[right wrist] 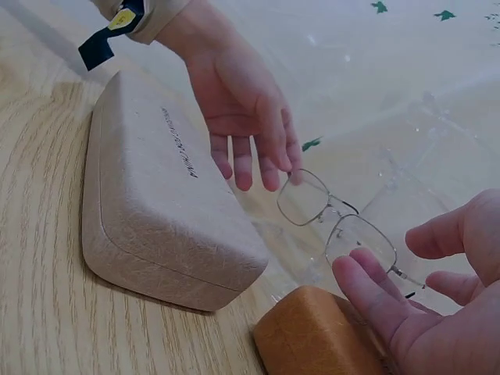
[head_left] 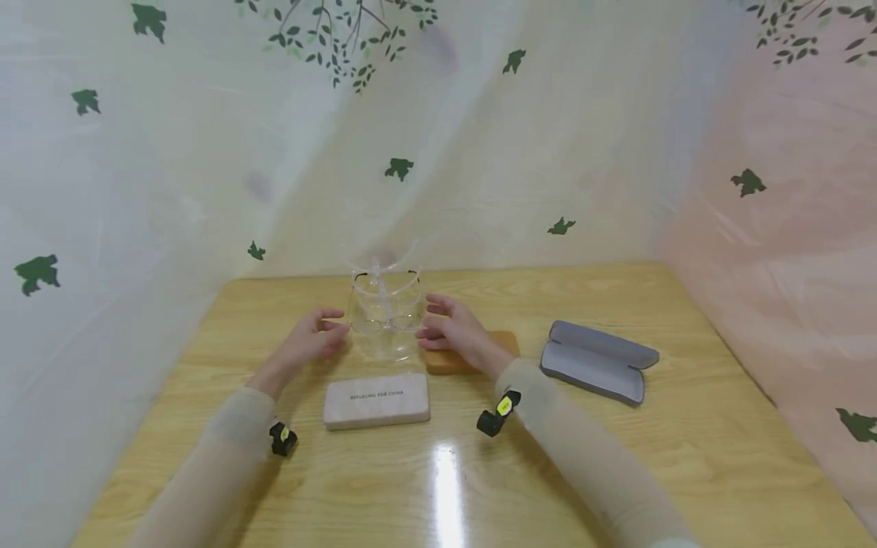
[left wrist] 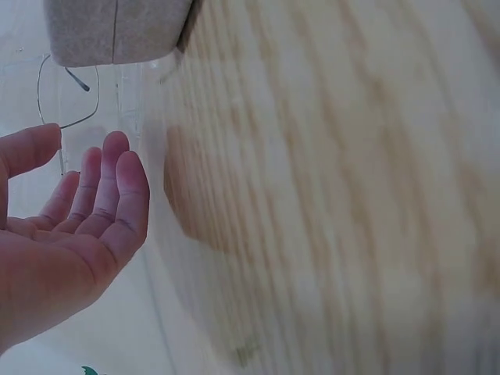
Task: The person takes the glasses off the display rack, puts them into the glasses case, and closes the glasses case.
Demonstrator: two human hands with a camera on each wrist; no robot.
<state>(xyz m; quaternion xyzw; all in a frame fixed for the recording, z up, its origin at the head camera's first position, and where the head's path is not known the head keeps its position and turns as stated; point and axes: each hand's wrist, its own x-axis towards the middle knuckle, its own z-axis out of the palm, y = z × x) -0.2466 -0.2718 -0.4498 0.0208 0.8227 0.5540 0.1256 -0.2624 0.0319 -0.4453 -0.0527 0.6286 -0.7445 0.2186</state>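
Note:
Thin metal-rimmed glasses [head_left: 387,326] sit with unfolded temples on a clear plastic display stand [head_left: 384,293] near the back of the table. My left hand [head_left: 311,339] is beside the left end of the glasses. In the left wrist view its thumb [left wrist: 35,148] overlaps the thin rim, with the other fingers spread apart from it. On the other side, my right hand [head_left: 452,327] has its thumb and fingers parted around the right hinge [right wrist: 397,271]. An orange-brown glasses case [head_left: 507,344] lies partly hidden beneath that hand.
A closed pale glasses case [head_left: 376,401] with printed lettering lies in front of the stand. To the right, a grey glasses case [head_left: 596,364] lies with its lid up. Behind the wooden table [head_left: 384,487] hangs a pale curtain [head_left: 479,152] with green leaf and bird shapes.

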